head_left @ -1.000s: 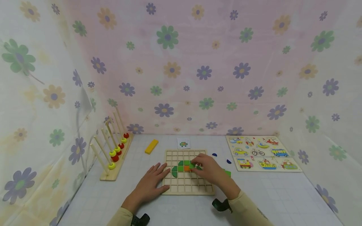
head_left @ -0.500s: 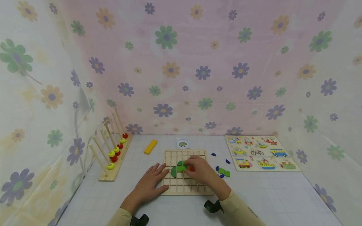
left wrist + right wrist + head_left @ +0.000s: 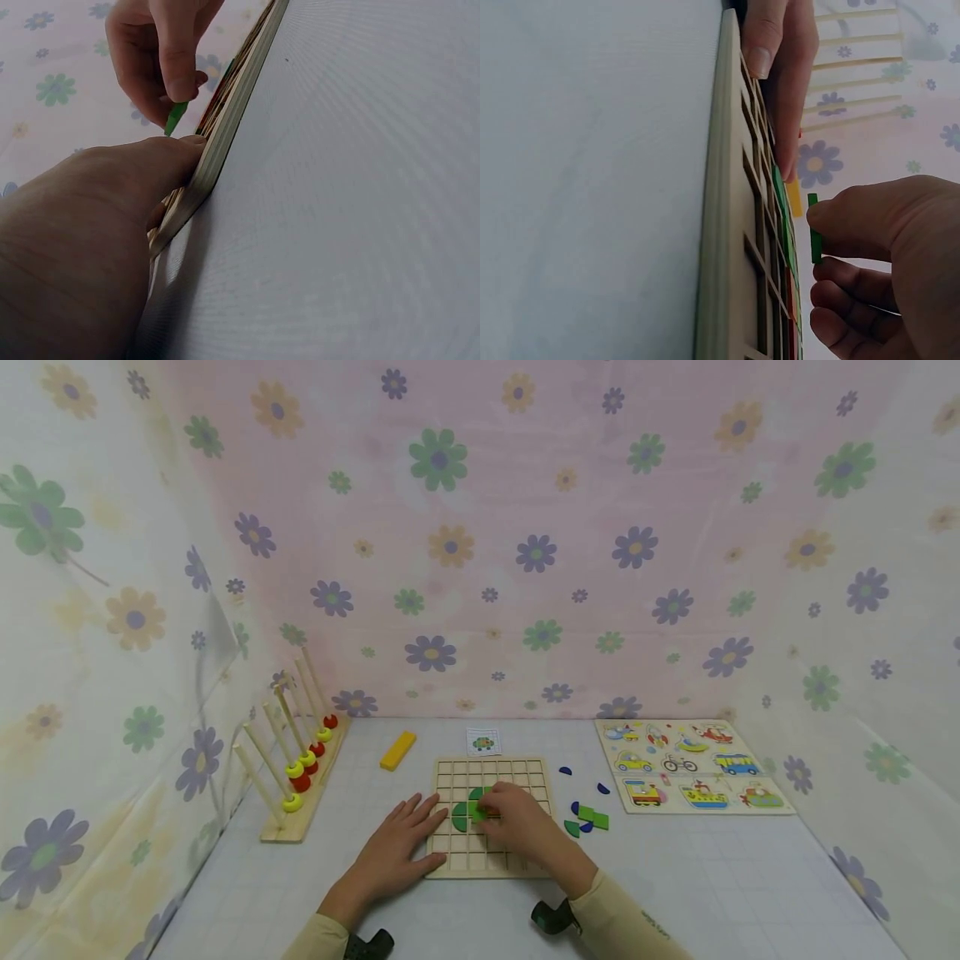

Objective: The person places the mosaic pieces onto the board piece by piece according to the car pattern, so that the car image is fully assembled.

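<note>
A wooden grid board lies in the middle of the table, with a dark green rounded piece and other coloured pieces in its cells. My left hand rests at its left side, fingers spread, with the thumb on the board's edge in the left wrist view. My right hand pinches a thin green tile between thumb and finger, just above the board. In the head view this hand hides part of the coloured pattern.
Loose green tiles and blue half-round pieces lie right of the board. Behind it are a small picture card and a yellow block. A peg stand with beads is left; a vehicle puzzle is right.
My right hand has moved left across the board with the green tile. Loose pieces to the right of the board have come into sight. The left hand stays in place.
</note>
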A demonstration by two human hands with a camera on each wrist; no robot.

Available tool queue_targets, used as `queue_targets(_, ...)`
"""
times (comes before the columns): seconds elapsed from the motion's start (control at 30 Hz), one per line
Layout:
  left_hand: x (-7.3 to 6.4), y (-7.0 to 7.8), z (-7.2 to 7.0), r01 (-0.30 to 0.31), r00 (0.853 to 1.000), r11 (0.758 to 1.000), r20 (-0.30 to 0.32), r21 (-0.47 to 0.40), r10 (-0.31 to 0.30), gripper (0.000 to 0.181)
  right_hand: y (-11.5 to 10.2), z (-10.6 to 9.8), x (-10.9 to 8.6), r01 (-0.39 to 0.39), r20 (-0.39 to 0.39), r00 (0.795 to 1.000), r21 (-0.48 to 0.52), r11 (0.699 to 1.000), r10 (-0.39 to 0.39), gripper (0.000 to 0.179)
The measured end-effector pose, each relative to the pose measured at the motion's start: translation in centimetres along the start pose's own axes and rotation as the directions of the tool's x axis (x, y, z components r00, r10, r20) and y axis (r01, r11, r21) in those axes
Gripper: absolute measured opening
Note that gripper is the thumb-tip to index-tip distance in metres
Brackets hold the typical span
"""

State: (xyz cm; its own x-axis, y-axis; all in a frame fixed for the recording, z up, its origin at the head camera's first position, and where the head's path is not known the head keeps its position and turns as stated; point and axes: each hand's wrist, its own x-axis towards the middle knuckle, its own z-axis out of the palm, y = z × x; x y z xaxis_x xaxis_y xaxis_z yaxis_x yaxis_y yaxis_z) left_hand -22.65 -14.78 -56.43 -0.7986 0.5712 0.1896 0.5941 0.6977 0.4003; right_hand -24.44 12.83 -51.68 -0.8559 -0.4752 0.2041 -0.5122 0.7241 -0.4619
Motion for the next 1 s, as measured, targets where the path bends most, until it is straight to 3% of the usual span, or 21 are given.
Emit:
queue_targets(0.27,0.01,-0.16,0.15,0.009,1.000,1.000,0.006,0.010,-0.009,0.074,-0.23,0.87,-0.08,-0.019,0.030,0.999,-0.080,0.997,0.022,0.019)
queue_targets(0.73,0.04,-0.02,0.02,0.003,1.000,1.000,-0.005,-0.007,-0.003,0.073,-0.50,0.94,-0.15,-0.041,0.038,0.998,-0.045,0.998,0.043,0.016)
queue_targets(1.0,0.08,0.01,0.02,0.008,1.000,1.000,-0.003,-0.020,-0.008,0.073,-0.58,0.84,-0.20,-0.005,0.020,1.000,-0.031,0.999,0.006,0.011)
